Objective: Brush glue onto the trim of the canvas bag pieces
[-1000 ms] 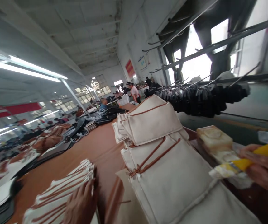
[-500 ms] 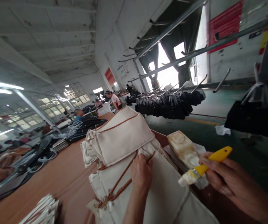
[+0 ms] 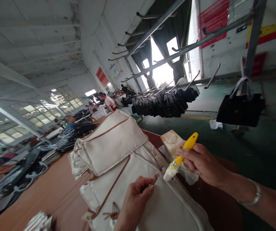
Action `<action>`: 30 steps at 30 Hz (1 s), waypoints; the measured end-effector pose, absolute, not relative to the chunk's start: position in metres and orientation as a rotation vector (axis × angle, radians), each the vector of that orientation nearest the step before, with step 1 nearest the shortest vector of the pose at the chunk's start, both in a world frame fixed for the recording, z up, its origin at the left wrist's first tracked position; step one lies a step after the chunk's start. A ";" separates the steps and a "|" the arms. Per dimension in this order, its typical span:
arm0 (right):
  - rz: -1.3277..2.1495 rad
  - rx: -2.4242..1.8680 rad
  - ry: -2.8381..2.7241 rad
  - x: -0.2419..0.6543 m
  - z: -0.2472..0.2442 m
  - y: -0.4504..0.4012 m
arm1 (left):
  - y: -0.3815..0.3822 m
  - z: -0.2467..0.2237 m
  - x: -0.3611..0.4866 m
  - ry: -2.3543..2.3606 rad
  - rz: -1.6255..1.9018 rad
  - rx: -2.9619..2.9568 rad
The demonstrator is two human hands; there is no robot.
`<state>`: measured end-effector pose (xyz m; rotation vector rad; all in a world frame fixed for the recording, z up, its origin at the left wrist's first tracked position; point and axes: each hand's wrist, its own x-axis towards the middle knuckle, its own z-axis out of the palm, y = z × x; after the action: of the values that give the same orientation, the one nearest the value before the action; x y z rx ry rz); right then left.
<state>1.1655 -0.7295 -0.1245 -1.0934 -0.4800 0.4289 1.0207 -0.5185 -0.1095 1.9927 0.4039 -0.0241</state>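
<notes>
My right hand [image 3: 200, 162] is closed around the yellow handle of a paintbrush [image 3: 188, 145]. Its bristles, coated in a whitish-yellow paste, point down to the left, just beside the strap end. My left hand [image 3: 136, 200] pinches the tip of a thin brown strap [image 3: 155, 179] over a cream bag piece [image 3: 167, 199]. Another brown strap [image 3: 118, 175] runs slantwise across the same piece. Farther back on the pile lies a folded cream bag piece [image 3: 116, 142] with brown trim. Beyond the brush, a paste-stained plastic container [image 3: 171, 138] is partly hidden by my right hand.
The brown tabletop [image 3: 63, 189] holds black straps and bags [image 3: 24, 173] at the left and cream strips [image 3: 40, 221] at the near edge. Black bags [image 3: 159, 106] hang from a metal rack [image 3: 176, 53] at the right. A person in pink [image 3: 109, 102] stands farther off.
My left hand has drawn the strap's end nearer and lifted it off the bag piece. The brush has come left, close to the strap end. The view has shifted right.
</notes>
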 end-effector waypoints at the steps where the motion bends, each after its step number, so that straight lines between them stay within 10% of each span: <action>1: 0.444 -1.114 -0.491 1.164 -0.123 -0.726 | -0.520 -0.109 1.019 0.393 -0.029 1.983; 30: 0.627 -1.116 -0.510 1.146 -0.119 -0.726 | -0.562 -0.118 0.983 0.218 0.380 2.292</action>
<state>1.1456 -0.7264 -0.1193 -1.1161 -0.5097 0.6271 0.9829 -0.5619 -0.1176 2.2920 0.2178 0.3799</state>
